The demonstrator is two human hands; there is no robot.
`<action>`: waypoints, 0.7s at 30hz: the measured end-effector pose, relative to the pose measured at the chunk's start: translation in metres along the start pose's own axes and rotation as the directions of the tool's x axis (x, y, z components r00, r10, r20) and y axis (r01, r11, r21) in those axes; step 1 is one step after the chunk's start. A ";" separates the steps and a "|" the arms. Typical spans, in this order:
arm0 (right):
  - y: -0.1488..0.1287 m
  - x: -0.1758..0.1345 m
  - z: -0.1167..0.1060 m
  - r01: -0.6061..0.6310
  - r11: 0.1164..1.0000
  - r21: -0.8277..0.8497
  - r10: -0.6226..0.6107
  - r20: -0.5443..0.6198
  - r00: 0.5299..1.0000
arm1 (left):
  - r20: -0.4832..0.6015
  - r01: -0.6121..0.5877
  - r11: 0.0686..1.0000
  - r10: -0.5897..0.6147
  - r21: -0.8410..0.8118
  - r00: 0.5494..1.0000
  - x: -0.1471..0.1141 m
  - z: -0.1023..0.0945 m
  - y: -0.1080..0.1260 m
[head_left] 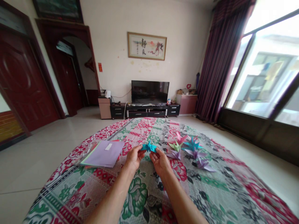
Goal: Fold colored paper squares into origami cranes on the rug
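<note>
A blue folded paper crane (pixel 149 147) is held up between my two hands, over the middle of the table. My left hand (pixel 135 155) pinches one of its wings, thumb on top and fingers beneath. The opposite wing is gripped the same way by my right hand (pixel 160 160). Both wings are spread out sideways, with the pointed body between them. To the right of my right hand lie several finished paper cranes: a green one (pixel 175 146), a blue one (pixel 192 143), a pink one (pixel 181 137) and purple ones (pixel 204 165).
On the left of the round table lies a stack of coloured paper (pixel 102 155), purple sheet uppermost, with a small white slip (pixel 108 147) on it. A floral tablecloth (pixel 137 199) covers the table. Beyond stand a television (pixel 150 92) and a low black cabinet (pixel 137 114).
</note>
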State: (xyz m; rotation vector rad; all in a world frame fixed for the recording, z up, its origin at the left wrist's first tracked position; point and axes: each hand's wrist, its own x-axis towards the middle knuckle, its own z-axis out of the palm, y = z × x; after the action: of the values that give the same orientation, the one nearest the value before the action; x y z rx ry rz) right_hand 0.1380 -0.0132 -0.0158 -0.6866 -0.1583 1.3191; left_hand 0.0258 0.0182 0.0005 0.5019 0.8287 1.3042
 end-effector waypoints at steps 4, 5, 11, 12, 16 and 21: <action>0.000 -0.001 0.001 -0.004 1.000 0.006 0.004 -0.009 1.000 | -0.010 0.015 1.000 -0.015 -0.012 1.000 -0.001 0.001 0.000; -0.001 -0.001 0.001 -0.004 1.000 0.010 0.004 -0.011 1.000 | -0.012 0.017 1.000 -0.017 -0.018 1.000 -0.002 0.001 0.000; 0.000 -0.002 0.002 -0.011 1.000 0.019 0.011 -0.014 1.000 | -0.027 0.023 0.999 -0.024 -0.038 0.999 -0.002 0.001 0.000; 0.000 -0.001 0.001 -0.011 1.000 0.020 0.011 -0.014 1.000 | -0.029 0.024 0.999 -0.025 -0.040 0.999 -0.002 0.001 0.000; 0.000 -0.001 0.001 -0.016 1.000 0.016 0.016 -0.011 1.000 | -0.025 0.018 0.999 -0.019 -0.044 1.000 -0.002 0.001 0.000; 0.000 0.000 -0.001 -0.010 1.000 0.007 0.010 0.003 1.000 | -0.023 0.022 0.999 -0.023 -0.041 0.999 -0.003 0.002 0.001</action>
State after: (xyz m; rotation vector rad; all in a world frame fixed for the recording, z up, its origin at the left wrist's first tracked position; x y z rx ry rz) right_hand 0.1384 -0.0131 -0.0164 -0.6803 -0.1531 1.3296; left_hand 0.0262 0.0154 0.0029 0.4445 0.8232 1.3064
